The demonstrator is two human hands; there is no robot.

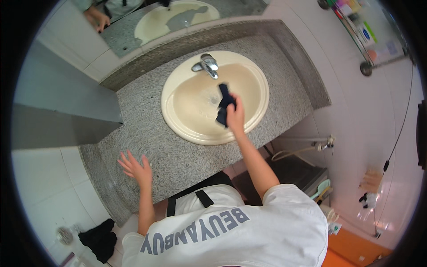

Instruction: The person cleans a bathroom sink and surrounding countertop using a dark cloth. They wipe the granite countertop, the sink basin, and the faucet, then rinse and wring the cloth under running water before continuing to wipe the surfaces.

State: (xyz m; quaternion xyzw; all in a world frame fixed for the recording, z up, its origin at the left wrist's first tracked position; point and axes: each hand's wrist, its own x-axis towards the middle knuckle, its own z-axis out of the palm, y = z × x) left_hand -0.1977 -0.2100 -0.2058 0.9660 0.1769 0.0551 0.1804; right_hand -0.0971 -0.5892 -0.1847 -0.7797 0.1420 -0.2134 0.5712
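Note:
My right hand (236, 115) grips a dark navy cloth item (225, 98), perhaps a sock, above the right part of a cream oval washbasin (168, 115). Two ends of the cloth stick out from my fingers; the rest is hidden in my grasp. Just beyond its upper end is the spout of a chrome single-lever faucet (208, 66), with no running water visible. Fingers spread, my left hand (136, 168) holds nothing. It hovers over or rests on the speckled grey stone countertop (180, 160), left of the basin; which of these, I cannot tell.
A mirror (240, 10) stands behind the raised stone ledge (186, 40). To the left, a grey panel (66, 90) juts over the counter. Black cloth (99, 241) hangs low at left. A glass shelf (358, 36) with toiletries and a hose valve (325, 144) are on the right wall.

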